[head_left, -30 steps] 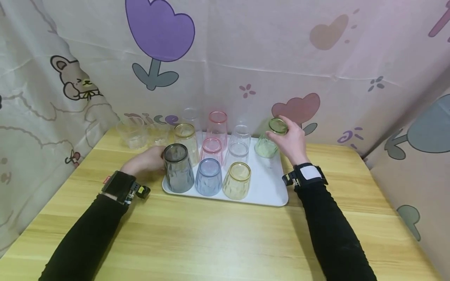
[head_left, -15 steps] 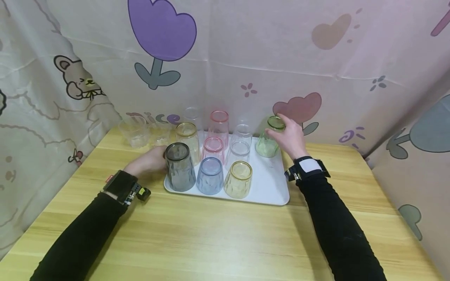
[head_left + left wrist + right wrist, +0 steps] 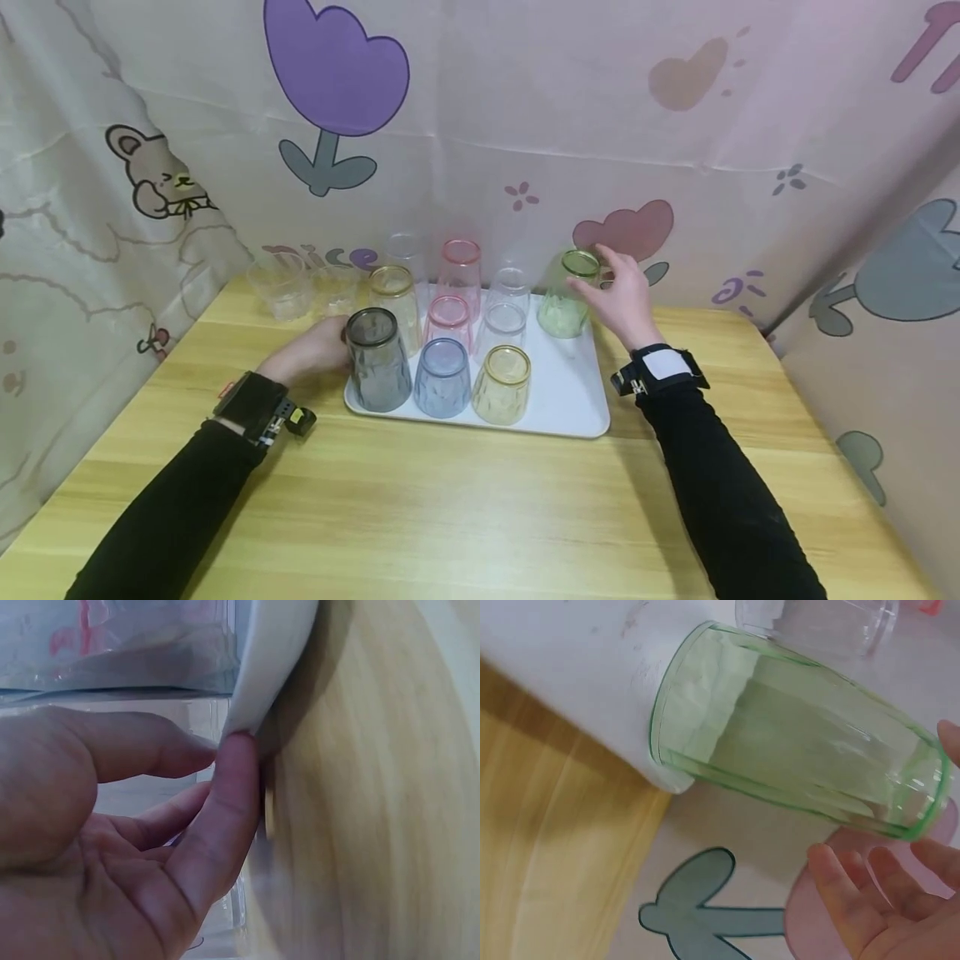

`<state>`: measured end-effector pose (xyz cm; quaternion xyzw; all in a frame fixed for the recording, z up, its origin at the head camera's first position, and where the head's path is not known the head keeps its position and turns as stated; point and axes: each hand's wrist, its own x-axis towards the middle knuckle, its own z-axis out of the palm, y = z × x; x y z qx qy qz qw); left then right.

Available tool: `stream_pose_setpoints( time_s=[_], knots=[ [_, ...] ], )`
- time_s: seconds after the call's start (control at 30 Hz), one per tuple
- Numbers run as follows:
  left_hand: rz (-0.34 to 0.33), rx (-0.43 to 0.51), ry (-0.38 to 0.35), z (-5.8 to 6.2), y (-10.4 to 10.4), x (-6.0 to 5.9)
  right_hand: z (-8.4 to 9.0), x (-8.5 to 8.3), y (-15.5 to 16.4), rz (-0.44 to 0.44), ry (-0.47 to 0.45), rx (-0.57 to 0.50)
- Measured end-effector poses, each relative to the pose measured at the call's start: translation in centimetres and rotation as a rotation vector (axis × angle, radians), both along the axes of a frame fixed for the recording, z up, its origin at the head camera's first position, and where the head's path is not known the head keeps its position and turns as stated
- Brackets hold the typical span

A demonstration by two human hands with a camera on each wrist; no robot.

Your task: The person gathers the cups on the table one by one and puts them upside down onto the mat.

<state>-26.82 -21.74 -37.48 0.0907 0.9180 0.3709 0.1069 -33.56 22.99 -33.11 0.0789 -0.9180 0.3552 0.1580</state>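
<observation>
Since a second ago the right hand has let go of the green cup; its fingers now hang relaxed just beside the cup's upturned base, apart from it. That cup is translucent green with faceted sides, standing mouth-down at the far right corner of the white tray. Left-hand fingers lie fairly straight, one tip touching the tray's rim, right beside the grey cup. Nine more inverted cups share the tray: grey, blue, yellow nearest, pink, amber and clear ones behind.
</observation>
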Motion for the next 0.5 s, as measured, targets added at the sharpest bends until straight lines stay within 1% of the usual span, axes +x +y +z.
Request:
stream_pose_setpoints(
  time_s=[0.13, 0.23, 0.37, 0.5],
  knots=[
    [0.025, -0.020, 0.032, 0.1, 0.0, 0.1, 0.4, 1.0, 0.4, -0.002, 0.054, -0.028],
    [0.041, -0.039, 0.061, 0.1, -0.1, 0.2, 0.5, 1.9, 0.9, 0.002, 0.059, -0.038],
    [0.060, -0.058, 0.091, 0.0, -0.3, 0.4, 0.1, 3.1, 1.7, 0.018, 0.005, -0.023],
    [0.072, -0.051, 0.142, 0.0, -0.5, 0.8, -0.7, 4.2, 2.5, 0.040, -0.078, 0.048]
  ],
)
